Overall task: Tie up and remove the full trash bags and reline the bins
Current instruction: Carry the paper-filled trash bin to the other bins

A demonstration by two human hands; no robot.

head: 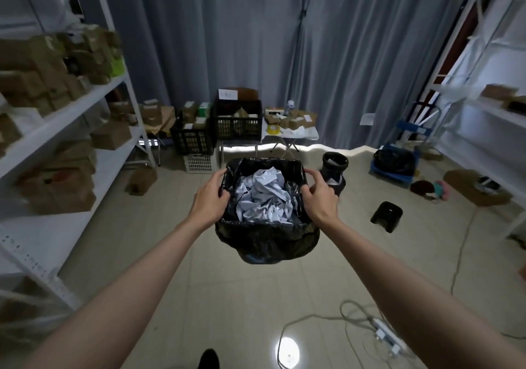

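Observation:
A black trash bag (267, 240) lines a bin in the middle of the floor, its mouth open and full of crumpled white paper (264, 195). My left hand (212, 197) grips the bag's left rim, fingers curled over the edge. My right hand (320, 195) grips the right rim the same way. A second black bin (334, 169) with paper in it stands behind on the right. A small empty black bin (387, 216) lies tipped on the floor further right.
White shelving with cardboard boxes (59, 180) runs along the left; another white rack (489, 118) stands right. Black crates (237, 120) and a small table (290, 133) sit before the grey curtain. A power strip and cables (384, 331) lie on the floor at lower right.

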